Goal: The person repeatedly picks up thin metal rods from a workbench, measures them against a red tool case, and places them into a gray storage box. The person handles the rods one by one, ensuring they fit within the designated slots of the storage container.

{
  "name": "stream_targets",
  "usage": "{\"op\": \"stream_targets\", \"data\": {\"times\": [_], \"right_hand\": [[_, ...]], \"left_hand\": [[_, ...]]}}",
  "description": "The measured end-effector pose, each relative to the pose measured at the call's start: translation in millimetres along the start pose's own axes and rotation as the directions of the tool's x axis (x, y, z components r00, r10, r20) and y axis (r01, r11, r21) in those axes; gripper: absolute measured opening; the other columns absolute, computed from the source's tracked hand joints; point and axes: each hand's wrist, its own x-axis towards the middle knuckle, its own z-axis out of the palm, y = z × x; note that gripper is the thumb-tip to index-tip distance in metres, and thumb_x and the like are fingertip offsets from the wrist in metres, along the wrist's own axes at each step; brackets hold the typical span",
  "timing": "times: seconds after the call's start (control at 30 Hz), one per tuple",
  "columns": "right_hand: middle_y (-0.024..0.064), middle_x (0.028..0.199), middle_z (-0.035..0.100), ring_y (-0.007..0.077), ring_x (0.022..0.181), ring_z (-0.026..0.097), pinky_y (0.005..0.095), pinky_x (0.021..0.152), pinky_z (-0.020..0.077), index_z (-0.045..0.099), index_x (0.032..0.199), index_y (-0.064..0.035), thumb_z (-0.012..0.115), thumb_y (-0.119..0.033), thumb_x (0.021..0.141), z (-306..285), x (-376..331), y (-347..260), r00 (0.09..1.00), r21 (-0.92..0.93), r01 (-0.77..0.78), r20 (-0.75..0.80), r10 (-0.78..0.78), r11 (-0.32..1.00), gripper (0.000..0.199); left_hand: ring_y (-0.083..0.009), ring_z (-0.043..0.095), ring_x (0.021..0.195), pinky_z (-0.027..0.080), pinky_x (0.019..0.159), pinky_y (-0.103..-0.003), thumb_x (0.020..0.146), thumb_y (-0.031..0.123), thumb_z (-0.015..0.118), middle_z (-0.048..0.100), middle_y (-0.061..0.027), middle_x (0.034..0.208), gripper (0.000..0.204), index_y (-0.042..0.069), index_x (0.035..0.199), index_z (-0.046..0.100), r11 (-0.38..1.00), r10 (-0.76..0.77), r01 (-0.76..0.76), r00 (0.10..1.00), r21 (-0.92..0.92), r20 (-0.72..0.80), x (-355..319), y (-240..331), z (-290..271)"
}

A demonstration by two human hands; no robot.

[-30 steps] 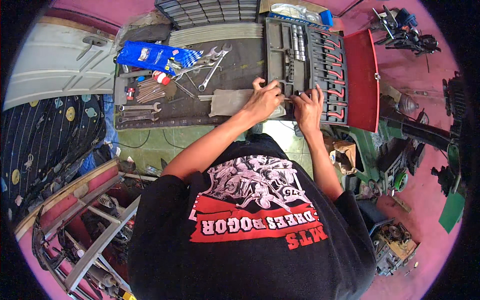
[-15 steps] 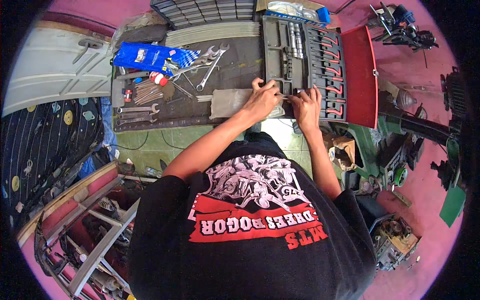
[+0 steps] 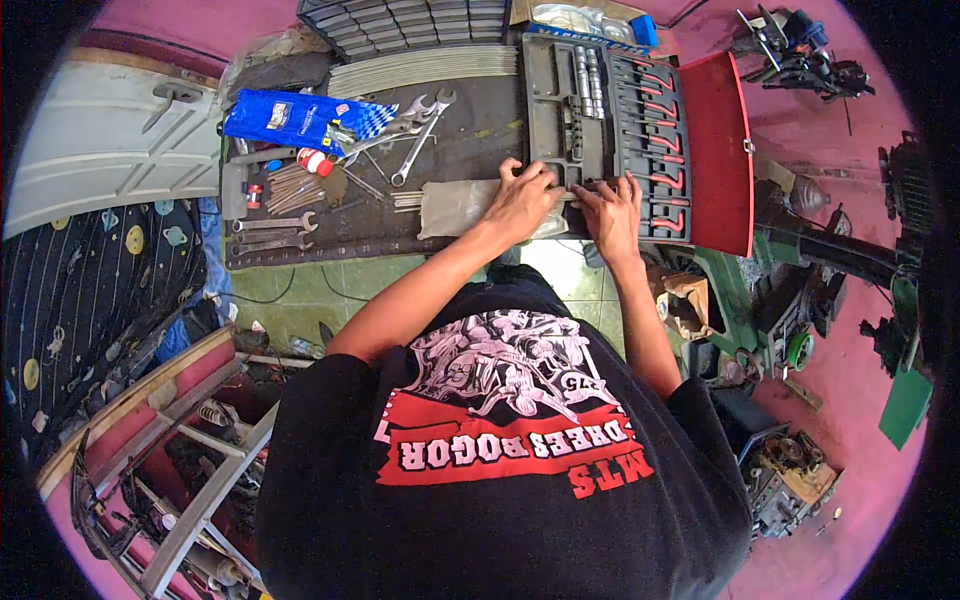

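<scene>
My left hand (image 3: pixel 520 205) is closed, fingers bent in a pinch, over the right end of a greyish-brown packet (image 3: pixel 450 208). Thin pale rods (image 3: pixel 407 201) stick out of the packet's left end. Just to the right, my right hand (image 3: pixel 613 213) is closed too, its thumb and fingertips pointing toward the left hand. A small, thin metallic piece (image 3: pixel 572 195) shows between the two sets of fingertips; its kind is too small to tell. Both hands are at the near edge of the open tool case (image 3: pixel 545 112), partly covering its lower trays.
Red-handled tools (image 3: pixel 665 140) line the case beside its raised red lid (image 3: pixel 715 155). Left on the bench lie wrenches (image 3: pixel 425 140), a blue packet (image 3: pixel 295 120), a red-and-white bottle (image 3: pixel 315 162) and brown rods (image 3: pixel 293 188). A drawer cabinet (image 3: pixel 410 25) stands behind; a green machine (image 3: pixel 735 290) is right.
Both hands stay in nearly the same place. The right fingertips have shifted slightly around the small metallic piece.
</scene>
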Motion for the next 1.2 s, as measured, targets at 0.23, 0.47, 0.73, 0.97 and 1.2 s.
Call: {"op": "stream_targets", "data": {"times": [0.23, 0.47, 0.73, 0.97, 1.2], "right_hand": [[0.0039, 0.104, 0.072, 0.0294, 0.106, 0.059, 0.0495, 0.112, 0.0330, 0.075, 0.112, -0.0159, 0.077, -0.024, 0.078, -12.4, -2.9, 3.6, 0.998, 0.062, -0.042, -0.041, 0.044, 0.997, 0.035], [0.0073, 0.110, 0.071, 0.0319, 0.107, 0.056, 0.0498, 0.110, 0.0332, 0.072, 0.120, -0.0113, 0.075, -0.023, 0.082, -25.3, -20.4, 8.1, 0.990, 0.039, -0.141, -0.003, 0.141, 0.989, 0.040], [0.0067, 0.117, 0.072, 0.0314, 0.108, 0.057, 0.0499, 0.114, 0.0304, 0.071, 0.122, -0.0121, 0.073, -0.017, 0.083, -18.2, -25.6, 4.5, 0.980, 0.081, -0.196, 0.027, 0.195, 0.977, 0.039], [0.0055, 0.113, 0.074, 0.0306, 0.104, 0.058, 0.0506, 0.112, 0.0322, 0.072, 0.119, -0.0118, 0.074, -0.026, 0.085, -9.8, -22.7, -3.3, 0.977, 0.044, -0.213, 0.002, 0.213, 0.976, 0.037], [0.0067, 0.110, 0.074, 0.0308, 0.103, 0.059, 0.0496, 0.112, 0.0330, 0.074, 0.118, -0.0119, 0.075, -0.020, 0.083, -5.9, -24.5, -9.0, 0.966, 0.062, -0.256, -0.021, 0.257, 0.965, 0.036]], "left_hand": [[-0.0170, 0.057, 0.111, 0.027, 0.096, -0.048, 0.080, 0.014, 0.073, 0.068, 0.0023, 0.101, 0.021, 0.018, 0.101, 0.078, 0.982, -0.155, 0.132, 0.972, -0.137, -0.177, -17.1, -10.6, -33.9], [-0.0165, 0.057, 0.109, 0.026, 0.096, -0.046, 0.081, 0.019, 0.077, 0.072, 0.0054, 0.100, 0.022, 0.018, 0.103, 0.078, 0.818, -0.512, 0.567, 0.792, 0.093, -0.333, -113.9, -72.9, -75.6], [-0.0176, 0.056, 0.114, 0.025, 0.097, -0.046, 0.081, 0.026, 0.080, 0.073, 0.0037, 0.115, 0.037, 0.017, 0.116, 0.075, 0.738, -0.634, 0.664, 0.743, 0.119, -0.213, -168.6, -102.2, -77.3], [-0.0189, 0.055, 0.117, 0.026, 0.098, -0.045, 0.080, 0.028, 0.080, 0.074, 0.0022, 0.115, 0.039, 0.018, 0.117, 0.075, 0.740, -0.639, 0.664, 0.745, 0.111, -0.192, -163.6, -102.0, -75.7], [-0.0179, 0.056, 0.115, 0.027, 0.098, -0.045, 0.078, 0.022, 0.080, 0.074, 0.0050, 0.113, 0.037, 0.019, 0.115, 0.076, 0.786, -0.593, 0.613, 0.784, 0.077, -0.184, -168.3, -105.0, -80.5]]}}
